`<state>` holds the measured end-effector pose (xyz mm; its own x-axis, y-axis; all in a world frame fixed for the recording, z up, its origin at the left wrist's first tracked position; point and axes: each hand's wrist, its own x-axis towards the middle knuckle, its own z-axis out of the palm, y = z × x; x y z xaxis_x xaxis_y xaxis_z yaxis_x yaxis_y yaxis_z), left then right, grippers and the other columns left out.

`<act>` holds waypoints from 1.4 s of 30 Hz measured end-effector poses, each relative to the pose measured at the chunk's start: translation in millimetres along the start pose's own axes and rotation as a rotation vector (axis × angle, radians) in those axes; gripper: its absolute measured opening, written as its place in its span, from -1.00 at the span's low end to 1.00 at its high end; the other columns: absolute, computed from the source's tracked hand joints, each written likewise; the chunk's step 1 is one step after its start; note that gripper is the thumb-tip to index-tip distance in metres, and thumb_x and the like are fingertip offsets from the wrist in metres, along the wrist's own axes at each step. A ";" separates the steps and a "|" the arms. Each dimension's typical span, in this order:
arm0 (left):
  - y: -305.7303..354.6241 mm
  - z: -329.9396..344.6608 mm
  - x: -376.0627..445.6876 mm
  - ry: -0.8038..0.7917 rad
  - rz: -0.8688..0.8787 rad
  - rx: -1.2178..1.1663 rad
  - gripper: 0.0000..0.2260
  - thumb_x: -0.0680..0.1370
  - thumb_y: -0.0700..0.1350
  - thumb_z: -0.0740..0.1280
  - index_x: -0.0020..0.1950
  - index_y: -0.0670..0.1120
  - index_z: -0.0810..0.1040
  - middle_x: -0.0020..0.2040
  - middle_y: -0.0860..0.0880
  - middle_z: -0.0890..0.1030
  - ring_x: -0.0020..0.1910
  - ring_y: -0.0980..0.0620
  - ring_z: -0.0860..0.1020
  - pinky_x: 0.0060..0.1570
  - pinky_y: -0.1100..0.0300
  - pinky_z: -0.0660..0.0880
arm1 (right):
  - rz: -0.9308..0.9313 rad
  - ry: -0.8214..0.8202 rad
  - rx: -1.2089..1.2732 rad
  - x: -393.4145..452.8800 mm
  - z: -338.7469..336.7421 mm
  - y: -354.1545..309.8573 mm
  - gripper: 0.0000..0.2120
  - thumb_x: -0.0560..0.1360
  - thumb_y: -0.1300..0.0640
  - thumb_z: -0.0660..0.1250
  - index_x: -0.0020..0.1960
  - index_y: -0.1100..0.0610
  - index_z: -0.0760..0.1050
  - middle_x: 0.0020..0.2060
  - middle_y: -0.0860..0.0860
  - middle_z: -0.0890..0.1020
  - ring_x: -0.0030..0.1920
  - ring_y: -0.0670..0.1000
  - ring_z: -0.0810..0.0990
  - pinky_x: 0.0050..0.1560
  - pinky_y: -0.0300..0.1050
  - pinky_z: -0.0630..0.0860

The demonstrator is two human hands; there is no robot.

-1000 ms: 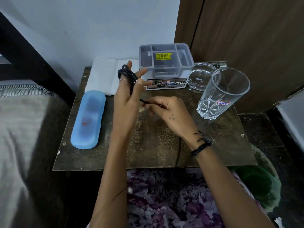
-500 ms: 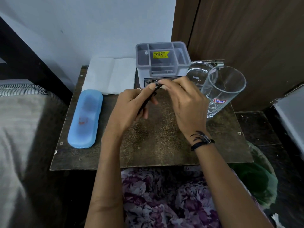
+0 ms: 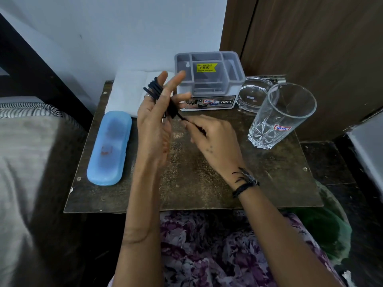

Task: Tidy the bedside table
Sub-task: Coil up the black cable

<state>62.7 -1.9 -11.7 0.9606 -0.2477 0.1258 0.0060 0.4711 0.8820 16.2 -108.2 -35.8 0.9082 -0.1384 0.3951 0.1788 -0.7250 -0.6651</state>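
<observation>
A black cable (image 3: 157, 90) is wound in several loops around the raised fingers of my left hand (image 3: 154, 123), which stands upright over the middle of the dark bedside table (image 3: 207, 183). My right hand (image 3: 209, 139) pinches the cable's free end just right of the left palm, and the strand runs taut between the two hands. Behind them stands a grey compartment organiser (image 3: 209, 79) with a yellow price sticker.
A light-blue glasses case (image 3: 108, 148) lies at the table's left. A tall clear glass (image 3: 279, 117) and a glass ashtray (image 3: 252, 94) stand at the right rear. White folded paper (image 3: 128, 90) lies at the back left. A bed (image 3: 31, 162) borders the left; a wooden door stands right.
Half a second ago both hands met near the organiser's front. Since then my left hand has lifted with its fingers spread and my right hand has drawn back toward me, pulling the cable's end.
</observation>
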 end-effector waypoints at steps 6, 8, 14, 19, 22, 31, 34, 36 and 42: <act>-5.5 -3.6 -3.3 -0.092 0.076 0.652 -0.74 0.60 -0.14 0.17 0.22 0.16 0.34 0.26 0.03 0.52 0.09 0.15 0.57 0.21 0.15 0.47 | -0.128 0.033 -0.164 -1.1 -7.4 -1.2 -0.87 0.48 0.10 0.32 -0.03 0.06 0.62 -0.29 -0.16 0.48 -0.38 -0.09 0.43 -0.42 -0.23 0.33; -6.6 -3.2 -2.5 -0.125 0.064 0.844 -0.70 0.56 -0.08 0.17 0.29 -0.03 0.38 0.19 -0.05 0.57 0.08 0.08 0.56 0.17 0.15 0.46 | -0.193 0.043 -0.266 -0.7 -9.0 1.9 -0.86 0.48 0.09 0.30 -0.04 0.08 0.61 -0.25 -0.08 0.57 -0.31 -0.06 0.51 -0.40 -0.17 0.45; -1.1 -5.0 -2.6 -0.068 0.058 1.008 -0.65 0.59 0.02 0.21 -0.34 -0.13 0.41 -0.39 -0.17 0.53 -0.39 0.03 0.45 -0.33 0.20 0.37 | -0.400 0.192 -0.479 2.9 -15.9 13.2 -0.85 0.53 0.08 0.28 -0.02 0.06 0.61 -0.21 -0.05 0.63 -0.12 0.01 0.42 -0.09 -0.11 0.30; 6.4 -6.5 -6.2 -0.254 -0.193 0.883 -0.58 0.37 0.20 0.34 -0.23 -0.19 0.57 -0.44 -0.09 0.61 -0.55 0.10 0.40 -0.46 0.32 0.37 | -0.363 0.335 -0.547 2.8 -17.4 22.6 -0.86 0.51 0.09 0.33 0.03 0.01 0.64 -0.09 -0.13 0.68 0.00 -0.04 0.39 0.02 -0.05 0.26; 7.7 -10.2 -5.4 -0.318 -0.322 0.769 -0.65 0.22 0.08 0.45 -0.18 -0.15 0.59 -0.56 0.01 0.52 -0.58 0.10 0.36 -0.56 0.32 0.30 | -0.362 0.394 -0.523 2.0 -16.6 24.2 -0.85 0.49 0.10 0.35 0.02 0.01 0.65 -0.06 -0.14 0.69 0.05 -0.05 0.39 0.06 0.00 0.25; 5.8 -11.0 -5.7 -0.415 -0.417 0.329 -0.84 0.31 -0.28 0.22 -0.33 -0.30 0.58 -0.60 -0.04 0.46 -0.75 0.20 0.21 -0.64 0.39 0.16 | -0.297 0.338 -0.131 5.3 -13.2 21.9 -0.84 0.50 0.21 0.30 0.00 0.15 0.64 -0.06 -0.02 0.69 -0.03 -0.07 0.55 0.01 -0.14 0.52; 1.2 -10.6 -5.3 -0.407 -0.475 0.127 -0.82 0.28 -0.27 0.20 -0.35 -0.23 0.60 -0.66 0.02 0.39 -0.77 0.20 0.19 -0.69 0.42 0.16 | -0.134 0.283 0.160 6.6 -13.7 17.2 -0.85 0.48 0.27 0.32 -0.01 0.19 0.64 -0.11 -0.05 0.63 -0.06 -0.19 0.58 0.03 -0.33 0.50; -1.1 -9.9 -4.9 -0.379 -0.501 0.056 -0.78 0.31 -0.25 0.14 -0.40 -0.17 0.57 -0.65 0.00 0.38 -0.76 0.20 0.19 -0.69 0.44 0.18 | 0.013 0.220 0.352 7.1 -13.5 13.2 -0.85 0.47 0.29 0.33 -0.02 0.19 0.64 -0.13 -0.05 0.65 -0.06 -0.16 0.62 0.06 -0.29 0.52; -0.3 -5.9 -5.5 -0.262 -0.465 0.157 -0.78 0.33 -0.20 0.12 -0.44 -0.12 0.51 -0.61 -0.01 0.43 -0.70 0.16 0.24 -0.59 0.37 0.29 | 0.251 0.134 0.678 8.0 -7.7 11.3 -0.84 0.45 0.34 0.34 -0.04 0.18 0.64 -0.22 -0.04 0.68 -0.12 -0.07 0.65 0.04 -0.17 0.55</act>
<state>59.1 4.3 -15.3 0.7652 -0.6112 -0.2021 0.3523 0.1348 0.9261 22.6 -122.7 -35.3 0.9063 -0.3579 0.2248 0.2061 -0.0900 -0.9744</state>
